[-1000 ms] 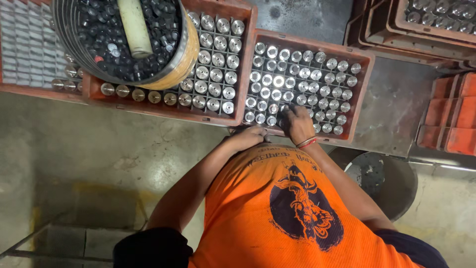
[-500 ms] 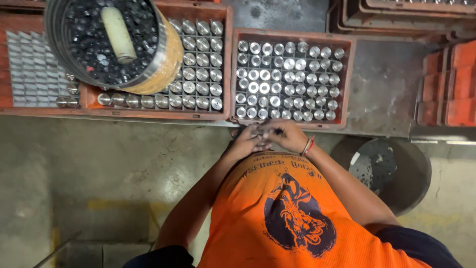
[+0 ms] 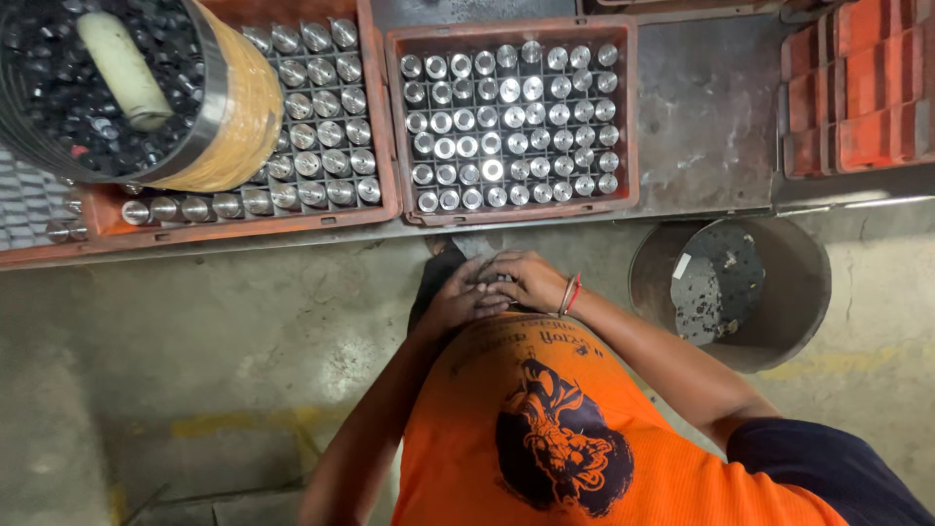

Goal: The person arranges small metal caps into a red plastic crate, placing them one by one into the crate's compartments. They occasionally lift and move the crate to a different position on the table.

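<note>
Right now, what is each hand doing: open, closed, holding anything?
Left hand: curled against the right, contents cannot be told.
Right hand: fingers laid over the left, contents cannot be told.

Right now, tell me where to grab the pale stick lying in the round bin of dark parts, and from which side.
Grip the pale stick around its upper half, coming straight down from above. It lies tilted on the dark parts with that end fully exposed, while its lower end dips among them near the round bin wall. Its round, even shaft probably suits a wrap grip.
</note>
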The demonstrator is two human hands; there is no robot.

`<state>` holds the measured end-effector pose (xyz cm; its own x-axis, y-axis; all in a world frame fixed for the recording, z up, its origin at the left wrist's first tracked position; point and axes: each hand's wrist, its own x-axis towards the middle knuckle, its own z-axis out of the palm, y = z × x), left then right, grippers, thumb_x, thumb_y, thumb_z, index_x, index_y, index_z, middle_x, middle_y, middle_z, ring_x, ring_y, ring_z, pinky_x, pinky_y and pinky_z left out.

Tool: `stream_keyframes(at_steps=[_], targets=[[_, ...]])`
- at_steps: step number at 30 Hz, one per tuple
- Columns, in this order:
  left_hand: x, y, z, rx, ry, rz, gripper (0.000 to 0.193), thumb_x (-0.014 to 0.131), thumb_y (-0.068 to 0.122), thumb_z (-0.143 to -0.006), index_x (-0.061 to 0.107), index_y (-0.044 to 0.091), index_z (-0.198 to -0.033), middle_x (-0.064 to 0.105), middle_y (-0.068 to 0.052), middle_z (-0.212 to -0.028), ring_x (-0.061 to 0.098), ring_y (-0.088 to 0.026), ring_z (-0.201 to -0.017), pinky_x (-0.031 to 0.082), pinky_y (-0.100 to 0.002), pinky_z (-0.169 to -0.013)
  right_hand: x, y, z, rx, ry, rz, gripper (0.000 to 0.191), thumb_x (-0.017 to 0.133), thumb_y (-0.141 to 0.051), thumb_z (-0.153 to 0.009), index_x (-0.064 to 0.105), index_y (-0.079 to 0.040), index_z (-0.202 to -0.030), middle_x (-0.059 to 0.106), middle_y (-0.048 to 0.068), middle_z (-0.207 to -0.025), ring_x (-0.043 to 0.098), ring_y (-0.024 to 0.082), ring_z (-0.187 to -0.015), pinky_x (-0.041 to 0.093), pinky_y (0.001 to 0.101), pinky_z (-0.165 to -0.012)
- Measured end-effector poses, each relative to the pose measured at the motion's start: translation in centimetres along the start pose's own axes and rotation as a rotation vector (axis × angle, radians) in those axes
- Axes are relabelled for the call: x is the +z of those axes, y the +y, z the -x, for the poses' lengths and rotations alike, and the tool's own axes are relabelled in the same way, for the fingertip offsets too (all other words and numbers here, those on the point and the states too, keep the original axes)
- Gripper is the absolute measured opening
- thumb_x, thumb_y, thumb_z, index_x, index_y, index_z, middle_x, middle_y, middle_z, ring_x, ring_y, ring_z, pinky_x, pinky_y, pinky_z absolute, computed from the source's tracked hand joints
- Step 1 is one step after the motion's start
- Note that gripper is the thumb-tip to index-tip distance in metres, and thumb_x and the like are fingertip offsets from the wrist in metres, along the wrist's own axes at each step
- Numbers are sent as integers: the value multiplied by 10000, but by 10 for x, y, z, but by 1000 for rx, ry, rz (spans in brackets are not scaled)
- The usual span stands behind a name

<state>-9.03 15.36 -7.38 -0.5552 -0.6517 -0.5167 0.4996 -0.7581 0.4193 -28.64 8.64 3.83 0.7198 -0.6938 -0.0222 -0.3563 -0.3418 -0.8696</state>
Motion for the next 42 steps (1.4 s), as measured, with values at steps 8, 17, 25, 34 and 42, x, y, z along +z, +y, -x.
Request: stream_keyframes(at_steps=[8, 17, 25, 34, 42], targets=[[-6, -11, 3, -45, 89, -219, 356, 532, 125, -1041, 495, -24, -1362, 723, -218, -1104, 747, -278, -934, 606, -367, -831, -31, 58, -29, 78, 390, 505, 223, 662, -128, -942, 712, -24, -1132, 704, 185, -1011, 670, 391, -973, 543, 485, -845], [-8, 39, -10, 15, 98, -279, 279, 531, 201, -1065, 590, -24, -1220, 720, -145, -1018, 735, -220, -872, 598, -314, -788, -35, 63, -74, 150, 65, 681, 204, 573, -110, -886, 723, -39, -1005, 719, 208, -980, 693, 408, -930, 556, 493, -775], [-22, 69, -27, 78, -55, -297, 241, 537, 112, -1049, 591, -98, -1152, 697, -165, -1111, 731, -276, -1038, 596, -354, -931, -44, 72, -95, 371, -52, 741, 168, 593, -117, -865, 754, -71, -850, 723, 235, -821, 727, 414, -804, 582, 509, -730], [-24, 82, -28, 75, -117, -321, 223, 514, 15, -1037, 588, -109, -1207, 685, -234, -1154, 713, -320, -1095, 576, -390, -982, -26, 68, -78, 531, 88, 673, 163, 616, -113, -860, 769, -105, -916, 712, 251, -803, 716, 426, -749, 568, 517, -671], [-23, 86, -51, 81, -128, -303, 134, 429, 108, -1081, 443, 28, -1186, 688, -243, -1119, 725, -348, -1061, 583, -448, -976, -45, 82, -67, 174, 178, 717, 211, 627, -107, -800, 712, -17, -971, 694, 181, -879, 713, 382, -832, 572, 475, -705]])
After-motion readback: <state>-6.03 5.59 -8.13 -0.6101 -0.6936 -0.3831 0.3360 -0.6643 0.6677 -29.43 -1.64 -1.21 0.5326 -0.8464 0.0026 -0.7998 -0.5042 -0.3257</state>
